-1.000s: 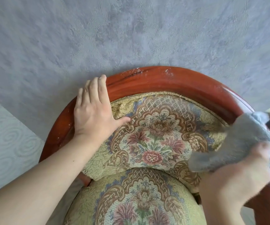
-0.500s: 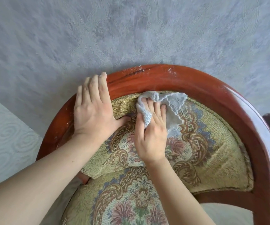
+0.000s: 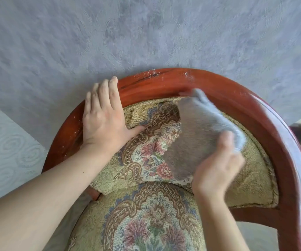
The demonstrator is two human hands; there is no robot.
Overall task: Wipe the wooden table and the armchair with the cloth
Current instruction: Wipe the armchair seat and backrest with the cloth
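Cloth (image 3: 196,134) gripped by right hand (image 3: 216,169) against armchair (image 3: 236,105) backrest.

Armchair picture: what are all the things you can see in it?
armchair: one, red-brown wooden frame, curving across the middle and right
back cushion: one, gold floral fabric, inside the frame
seat cushion: one, same floral fabric, bottom centre
white specks: several, on the frame's top
cloth: one, grey, blurred, over the back cushion
wall: grey textured, behind the armchair
left hand: flat on the frame and back cushion
right hand: gripping the cloth
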